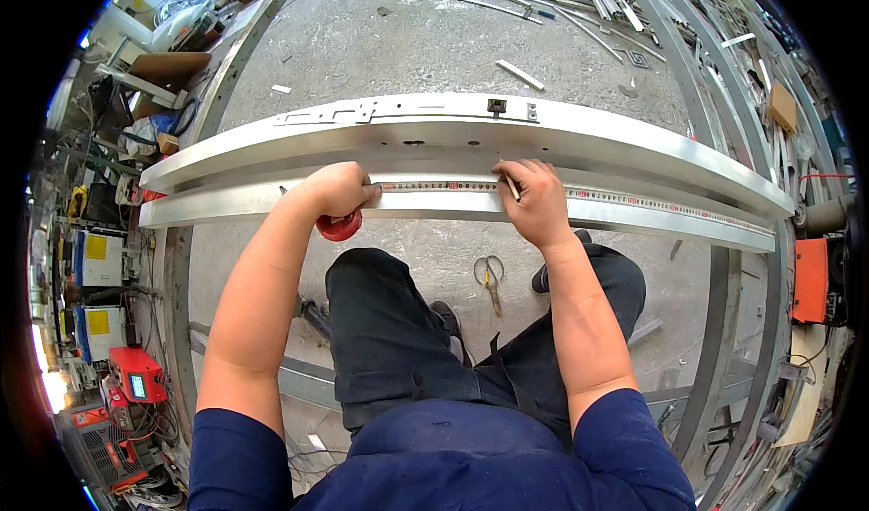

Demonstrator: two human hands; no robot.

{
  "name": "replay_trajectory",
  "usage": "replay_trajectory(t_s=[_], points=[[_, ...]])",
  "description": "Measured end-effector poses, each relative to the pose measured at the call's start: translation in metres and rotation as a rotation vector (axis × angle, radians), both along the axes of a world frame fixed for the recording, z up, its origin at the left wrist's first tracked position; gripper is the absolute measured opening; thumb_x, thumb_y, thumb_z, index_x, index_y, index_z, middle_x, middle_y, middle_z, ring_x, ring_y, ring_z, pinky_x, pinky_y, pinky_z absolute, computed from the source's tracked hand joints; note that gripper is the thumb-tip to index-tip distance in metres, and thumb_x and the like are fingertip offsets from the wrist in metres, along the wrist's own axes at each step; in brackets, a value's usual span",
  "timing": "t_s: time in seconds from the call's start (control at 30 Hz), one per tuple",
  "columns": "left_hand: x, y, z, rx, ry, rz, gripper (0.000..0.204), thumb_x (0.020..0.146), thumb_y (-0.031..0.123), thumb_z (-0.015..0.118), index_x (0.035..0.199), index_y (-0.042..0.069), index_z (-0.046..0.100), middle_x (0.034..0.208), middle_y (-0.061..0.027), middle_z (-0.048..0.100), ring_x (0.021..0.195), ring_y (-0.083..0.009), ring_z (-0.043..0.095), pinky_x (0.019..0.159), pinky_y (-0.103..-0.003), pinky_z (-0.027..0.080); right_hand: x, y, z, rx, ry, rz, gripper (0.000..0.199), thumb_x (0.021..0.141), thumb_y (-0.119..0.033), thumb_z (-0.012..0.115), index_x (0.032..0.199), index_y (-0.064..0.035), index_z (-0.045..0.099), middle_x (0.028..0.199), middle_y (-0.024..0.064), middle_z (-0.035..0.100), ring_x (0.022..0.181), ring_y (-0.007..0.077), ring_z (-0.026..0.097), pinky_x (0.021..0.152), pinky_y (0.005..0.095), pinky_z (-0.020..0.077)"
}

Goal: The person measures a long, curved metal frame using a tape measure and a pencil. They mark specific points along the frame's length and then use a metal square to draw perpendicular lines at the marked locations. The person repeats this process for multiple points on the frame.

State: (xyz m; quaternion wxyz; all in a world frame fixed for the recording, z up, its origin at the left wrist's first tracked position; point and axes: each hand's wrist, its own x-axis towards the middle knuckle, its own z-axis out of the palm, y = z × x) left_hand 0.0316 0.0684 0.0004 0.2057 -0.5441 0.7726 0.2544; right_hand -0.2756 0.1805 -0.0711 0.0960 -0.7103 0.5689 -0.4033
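Note:
My left hand is closed around a red tape measure case at the near edge of a long silver metal frame. The tape blade runs from the case to the right along the frame's lower rail and continues past my right hand. My right hand rests on the blade and pinches a thin pencil-like marker with its tip on the metal. A small black fitting sits on the frame's far rail.
Scissors lie on the concrete floor between my knees. Metal offcuts and profiles are scattered beyond the frame. Red and orange welding machines stand at the left, an orange box at the right. Steel rails cross under my legs.

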Motion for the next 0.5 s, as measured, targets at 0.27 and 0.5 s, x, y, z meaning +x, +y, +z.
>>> replay_trajectory(t_s=[0.27, 0.5], points=[[0.0006, -0.002, 0.0007, 0.02, 0.001, -0.021, 0.038, 0.095, 0.035, 0.065, 0.095, -0.001, 0.078, 0.079, -0.021, 0.072, 0.076, -0.0341, 0.07, 0.078, -0.044, 0.055, 0.001, 0.0002, 0.0027, 0.004, -0.004, 0.012, 0.018, 0.084, -0.005, 0.07, 0.101, -0.0087, 0.073, 0.094, 0.0101, 0.073, 0.092, 0.0337, 0.066, 0.087, 0.0434, 0.0493], [0.0018, -0.0037, -0.0011, 0.02, 0.003, -0.013, 0.04, 0.096, 0.037, 0.065, 0.096, -0.001, 0.077, 0.082, -0.0218, 0.073, 0.079, -0.0347, 0.071, 0.079, -0.045, 0.055, 0.0014, -0.001, 0.0011, 0.001, 0.007, 0.008, 0.017, 0.086, -0.005, 0.069, 0.102, -0.0094, 0.073, 0.094, 0.0101, 0.073, 0.093, 0.0338, 0.067, 0.088, 0.0438, 0.0491]])
